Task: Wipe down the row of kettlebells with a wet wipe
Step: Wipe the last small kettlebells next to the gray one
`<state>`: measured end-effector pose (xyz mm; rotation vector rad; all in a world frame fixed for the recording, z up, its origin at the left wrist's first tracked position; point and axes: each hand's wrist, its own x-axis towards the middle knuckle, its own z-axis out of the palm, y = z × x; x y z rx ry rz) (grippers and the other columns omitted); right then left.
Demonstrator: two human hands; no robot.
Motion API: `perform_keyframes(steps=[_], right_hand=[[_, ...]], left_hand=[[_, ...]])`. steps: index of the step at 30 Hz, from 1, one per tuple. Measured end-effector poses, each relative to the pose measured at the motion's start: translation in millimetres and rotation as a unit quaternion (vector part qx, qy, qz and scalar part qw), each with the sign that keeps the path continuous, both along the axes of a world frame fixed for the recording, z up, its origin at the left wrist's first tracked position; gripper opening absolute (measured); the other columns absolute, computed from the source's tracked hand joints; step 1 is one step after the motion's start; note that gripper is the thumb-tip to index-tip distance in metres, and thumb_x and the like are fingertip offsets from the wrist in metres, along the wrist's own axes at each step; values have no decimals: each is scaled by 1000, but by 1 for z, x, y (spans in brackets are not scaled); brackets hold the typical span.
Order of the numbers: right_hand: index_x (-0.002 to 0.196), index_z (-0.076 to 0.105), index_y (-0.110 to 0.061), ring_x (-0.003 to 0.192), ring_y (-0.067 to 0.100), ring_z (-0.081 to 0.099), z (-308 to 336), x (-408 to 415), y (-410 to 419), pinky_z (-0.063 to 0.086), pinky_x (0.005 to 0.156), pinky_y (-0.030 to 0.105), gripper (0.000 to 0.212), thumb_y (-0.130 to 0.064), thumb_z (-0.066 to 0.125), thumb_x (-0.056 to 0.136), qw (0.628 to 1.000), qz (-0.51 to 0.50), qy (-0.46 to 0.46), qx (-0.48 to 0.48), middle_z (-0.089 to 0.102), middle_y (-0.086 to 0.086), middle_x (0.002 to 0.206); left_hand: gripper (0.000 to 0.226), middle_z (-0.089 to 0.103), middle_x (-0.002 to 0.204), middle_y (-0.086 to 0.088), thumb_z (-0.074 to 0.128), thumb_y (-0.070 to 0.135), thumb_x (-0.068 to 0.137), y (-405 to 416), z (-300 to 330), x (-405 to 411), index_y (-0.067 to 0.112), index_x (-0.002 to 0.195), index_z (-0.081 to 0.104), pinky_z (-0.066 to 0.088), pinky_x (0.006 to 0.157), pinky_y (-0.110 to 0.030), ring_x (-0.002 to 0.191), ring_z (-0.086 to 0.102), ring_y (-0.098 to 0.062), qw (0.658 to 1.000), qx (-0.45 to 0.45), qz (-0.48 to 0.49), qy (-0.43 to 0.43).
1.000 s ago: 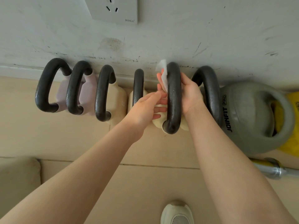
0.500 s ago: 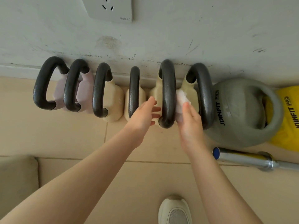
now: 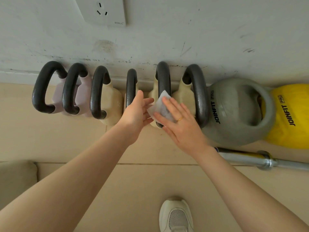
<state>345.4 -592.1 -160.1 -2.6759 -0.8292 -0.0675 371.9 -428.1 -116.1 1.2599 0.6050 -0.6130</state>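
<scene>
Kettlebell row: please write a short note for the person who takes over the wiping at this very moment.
Right hand: fingers straight, pressing the wet wipe flat against the black handle of the fifth kettlebell from the left.
Left hand: open, fingers relaxed, just left of the wipe at its edge, holding nothing.
Row: two pink, four cream, then a grey kettlebell and a yellow one, all on the floor along the wall.
Done: which kettlebells are already wiped cannot be told.
Left: finish this one, then wipe the others in the row not yet done.
</scene>
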Motion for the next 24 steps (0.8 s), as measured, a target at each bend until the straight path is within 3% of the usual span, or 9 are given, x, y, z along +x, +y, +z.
perform_keyframes(steps=[4, 6, 8, 10, 13, 15, 17, 19, 24], right_hand=[[126, 56, -20, 138, 22, 24, -1, -20, -5, 20, 113, 37, 38, -32, 36, 97, 999, 44, 10, -3, 38, 10, 146], [113, 64, -16, 128, 7, 41, 18, -32, -4, 32, 106, 22, 42, -36, 30, 99, 984, -20, 90, 150, 58, 5, 130], [99, 63, -25, 100, -10, 55, 47, -39, -7, 41, 85, 9, 32, -34, 33, 99, 916, -168, 173, 322, 68, -13, 101], [88, 62, -32, 86, -7, 59, 72, -40, -18, 45, 77, 12, 29, -29, 35, 100, 830, -304, 218, 413, 66, -16, 85], [89, 64, -29, 96, 4, 62, 91, -35, -44, 48, 87, 24, 28, -30, 38, 99, 694, -407, 302, 512, 69, -11, 97], [92, 65, -25, 98, 8, 64, 96, -32, -58, 48, 91, 27, 26, -30, 39, 99, 649, -452, 306, 530, 69, -7, 101], [92, 62, -25, 95, 5, 62, 98, -28, -67, 47, 89, 24, 24, -30, 39, 99, 634, -480, 274, 541, 68, -10, 97], [88, 60, -24, 83, -4, 60, 97, -24, -71, 46, 77, 13, 26, -29, 37, 99, 655, -483, 249, 526, 64, -10, 86], [85, 58, -12, 64, 2, 49, 91, -8, -64, 41, 59, 11, 29, -23, 34, 99, 692, -464, 252, 492, 60, 9, 85]], left_hand=[[54, 61, 116, -3, 25, 49, 97, -5, 6, -3, 14, 127, 53, 45, 79, -27, 101, 59, -14, 1000, 1, 0, 11], [49, 62, 107, 2, 28, 46, 97, -11, 11, -3, 16, 127, 53, 43, 89, -29, 103, 57, -14, 999, 51, 10, -2], [38, 61, 105, 7, 34, 40, 96, -20, 19, -5, 22, 122, 55, 40, 94, -27, 104, 55, -9, 988, 147, 9, -53], [26, 60, 97, 9, 37, 30, 96, -33, 31, -10, 26, 112, 58, 43, 76, -16, 84, 55, 3, 965, 215, 21, -150], [24, 58, 81, 7, 40, 17, 95, -53, 41, -12, 23, 98, 63, 45, 64, -17, 68, 53, -1, 948, 224, 11, -224], [22, 60, 82, 6, 42, 16, 95, -71, 42, -11, 21, 103, 61, 47, 66, -18, 72, 55, -6, 963, 186, -40, -189], [27, 62, 103, 4, 46, 22, 95, -89, 36, -11, 22, 121, 53, 47, 79, -21, 91, 58, -10, 967, 186, -109, -132], [44, 57, 118, 5, 51, 30, 93, -107, 27, -13, 22, 135, 42, 41, 81, -21, 100, 53, -11, 970, 167, -151, -88], [57, 61, 112, -1, 70, 28, 80, -137, 3, -15, 19, 128, 41, 49, 85, -29, 102, 60, -19, 960, 205, -152, -111]])
